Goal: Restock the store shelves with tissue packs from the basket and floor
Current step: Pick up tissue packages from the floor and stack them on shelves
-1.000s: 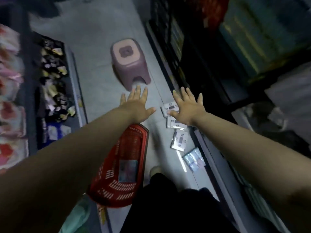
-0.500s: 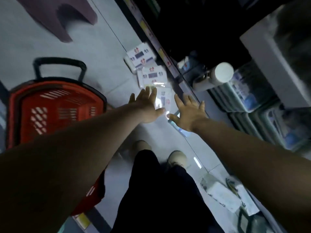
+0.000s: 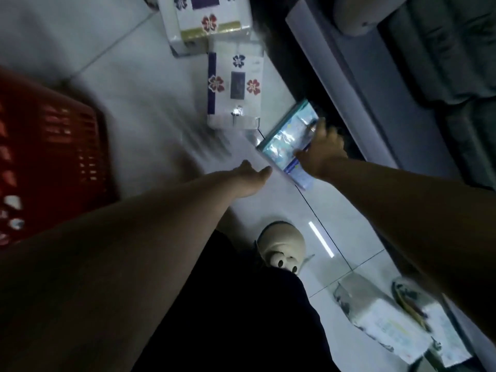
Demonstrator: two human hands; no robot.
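- Head view is showing the right hand (image 3: pixel 323 154) reaching down to a blue tissue pack (image 3: pixel 285 142), with its fingers (image 3: pixel 323 128) curling over the pack's right edge and grasping it.
- That pack is sitting tilted on the floor (image 3: pixel 128 84), just beside the dark foot of the shelf (image 3: pixel 346 84) on the right; whether it is lifting clear of the tiles, I cannot tell.
- Left hand (image 3: pixel 248 181) is stretching out near the pack's near-left corner, thumb extended, holding nothing; its fingers are smearing into motion blur but are looking released and spread.
- A white flower-print pack (image 3: pixel 234 87) is lying on the floor just beyond the blue one, and a second flower-print pack (image 3: pixel 208 18) is lying farther off, touching its far end.
- Red basket (image 3: pixel 53 157) is standing on the left, well apart from the packs; pale patches are showing through its slots, but its contents are too blurred to tell.
- Shelf's low tier on the far right is carrying dark green wrapped bundles (image 3: pixel 456 63).
- Two pale wrapped packs (image 3: pixel 381 315) are lying on the floor at the near right, against the shelf foot.
- A light shoe (image 3: pixel 281 244) is standing between the arms.
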